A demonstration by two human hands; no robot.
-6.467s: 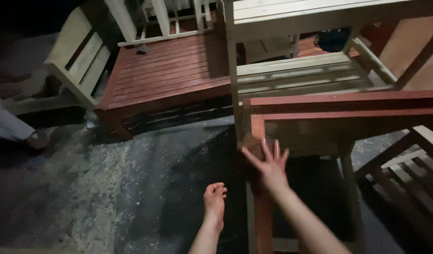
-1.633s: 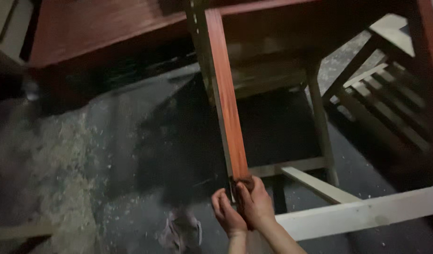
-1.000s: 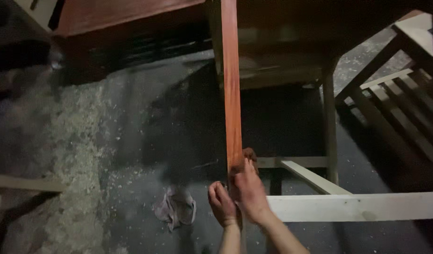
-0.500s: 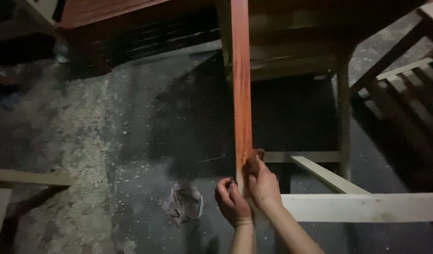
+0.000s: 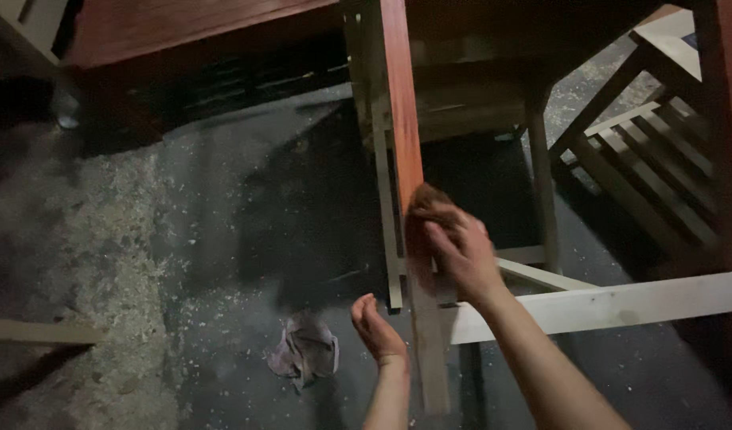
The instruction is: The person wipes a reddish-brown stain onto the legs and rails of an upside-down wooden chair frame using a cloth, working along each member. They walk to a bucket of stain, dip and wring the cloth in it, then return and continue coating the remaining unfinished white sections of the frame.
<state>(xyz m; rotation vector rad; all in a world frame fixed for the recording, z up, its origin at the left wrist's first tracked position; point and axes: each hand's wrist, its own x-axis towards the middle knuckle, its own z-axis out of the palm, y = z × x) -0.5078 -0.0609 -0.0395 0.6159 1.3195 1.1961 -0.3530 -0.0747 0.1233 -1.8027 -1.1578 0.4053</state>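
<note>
The right hand (image 5: 453, 248) is in the middle of the frame. Its fingers are pressed together around a small brown pad (image 5: 426, 199), and the pad is flat against the red leg (image 5: 402, 119) that runs up to the top of the frame. Below the hand the leg turns pale and bare.

The left hand (image 5: 378, 328) hangs lower, just left of the leg. Its fingers are curled a little but hold nothing, and it does not touch the wood.

To do this well, I think the pad should stay flat on the leg and go along its length with slow, even rubs. The free hand could steady the leg.

A pale rail (image 5: 620, 302) crosses from the right and meets the leg just under the hand, so the pad may bump it. A crumpled rag (image 5: 306, 354) lies on the floor (image 5: 183, 239) at lower left, with sawdust (image 5: 103, 255) all around. More slatted frames (image 5: 652, 167) crowd the right side.
</note>
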